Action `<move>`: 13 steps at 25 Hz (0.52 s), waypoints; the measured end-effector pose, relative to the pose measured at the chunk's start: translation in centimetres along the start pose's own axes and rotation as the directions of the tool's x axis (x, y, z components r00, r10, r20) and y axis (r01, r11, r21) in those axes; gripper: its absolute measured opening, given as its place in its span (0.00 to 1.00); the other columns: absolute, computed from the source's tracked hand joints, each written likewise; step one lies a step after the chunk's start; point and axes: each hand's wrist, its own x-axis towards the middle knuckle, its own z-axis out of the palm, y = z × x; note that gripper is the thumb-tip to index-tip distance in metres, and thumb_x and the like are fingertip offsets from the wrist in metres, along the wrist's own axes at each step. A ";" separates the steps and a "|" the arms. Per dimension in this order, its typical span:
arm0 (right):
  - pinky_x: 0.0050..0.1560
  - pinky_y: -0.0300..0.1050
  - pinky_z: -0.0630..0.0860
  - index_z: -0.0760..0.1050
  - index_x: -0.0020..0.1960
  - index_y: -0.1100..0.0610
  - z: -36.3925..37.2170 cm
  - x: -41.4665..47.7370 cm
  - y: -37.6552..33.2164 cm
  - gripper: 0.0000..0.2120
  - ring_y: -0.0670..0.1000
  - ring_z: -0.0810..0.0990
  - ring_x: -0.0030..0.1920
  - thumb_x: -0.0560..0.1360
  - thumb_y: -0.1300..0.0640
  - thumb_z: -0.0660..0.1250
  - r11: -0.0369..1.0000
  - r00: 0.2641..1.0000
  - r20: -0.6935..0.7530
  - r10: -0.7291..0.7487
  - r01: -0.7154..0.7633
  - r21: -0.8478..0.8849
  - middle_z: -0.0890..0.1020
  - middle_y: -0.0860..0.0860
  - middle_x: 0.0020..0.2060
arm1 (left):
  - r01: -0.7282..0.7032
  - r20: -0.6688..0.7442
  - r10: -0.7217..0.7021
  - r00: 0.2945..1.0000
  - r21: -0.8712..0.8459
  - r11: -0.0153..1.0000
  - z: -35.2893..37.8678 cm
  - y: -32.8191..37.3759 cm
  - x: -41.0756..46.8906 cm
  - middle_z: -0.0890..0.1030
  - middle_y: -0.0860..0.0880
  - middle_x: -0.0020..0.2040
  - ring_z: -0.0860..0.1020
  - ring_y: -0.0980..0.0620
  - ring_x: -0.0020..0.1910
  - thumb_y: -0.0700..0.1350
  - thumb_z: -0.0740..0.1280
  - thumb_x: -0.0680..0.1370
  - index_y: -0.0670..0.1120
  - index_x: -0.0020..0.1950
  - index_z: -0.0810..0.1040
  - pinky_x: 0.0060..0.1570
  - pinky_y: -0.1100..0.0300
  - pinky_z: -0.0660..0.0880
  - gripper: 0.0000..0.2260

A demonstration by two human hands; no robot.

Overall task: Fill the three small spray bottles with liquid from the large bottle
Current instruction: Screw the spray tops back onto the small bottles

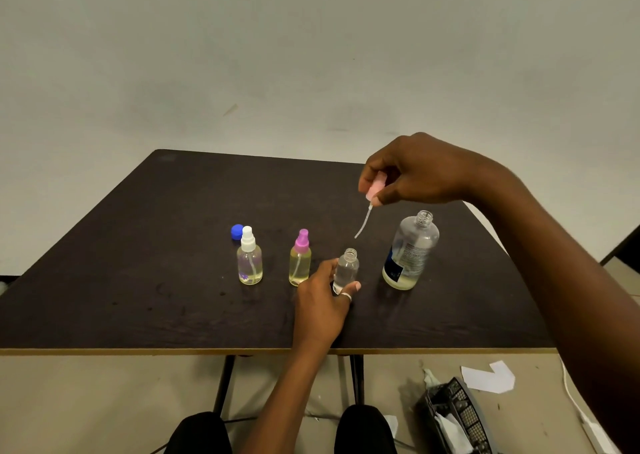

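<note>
Three small spray bottles stand on the dark table (138,280). The white-capped bottle (249,259) and the purple-capped bottle (300,261) hold yellowish liquid. My left hand (323,301) grips the third small bottle (346,269), which is uncapped, clear and looks empty. Above it my right hand (415,169) pinches a pale pink spray head (374,189), its thin dip tube (363,223) hanging clear of the bottle's mouth. The large clear bottle (410,251) stands uncapped to the right with a little yellowish liquid at its bottom.
A blue cap (237,231) lies behind the white-capped bottle. Below the table's front edge are my knees, a black mesh basket (457,419) with paper in it, and white paper scraps (488,377) on the floor.
</note>
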 end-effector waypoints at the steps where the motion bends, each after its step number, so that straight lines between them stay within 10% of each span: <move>1: 0.48 0.38 0.76 0.82 0.50 0.48 0.2 0.0 0.0 0.10 0.41 0.81 0.43 0.70 0.57 0.75 1.000 1.000 0.005 0.005 -0.005 -0.002 0.84 0.42 0.42 | 0.002 0.002 -0.002 1.000 0.003 1.000 0.0 0.1 0.0 0.83 0.58 0.52 0.79 0.66 0.47 0.50 0.75 0.73 0.53 0.62 0.78 0.48 0.71 0.75 0.18; 13: 0.46 0.37 0.75 0.82 0.51 0.52 6.6 1.1 0.5 0.10 0.42 0.79 0.45 0.72 0.62 0.71 0.998 0.994 0.102 -0.050 0.055 -0.044 0.82 0.43 0.46 | 0.024 0.019 -0.024 1.000 -0.002 1.000 -0.1 0.1 0.1 0.82 0.60 0.50 0.77 0.72 0.46 0.49 0.76 0.73 0.54 0.62 0.78 0.44 0.77 0.72 0.18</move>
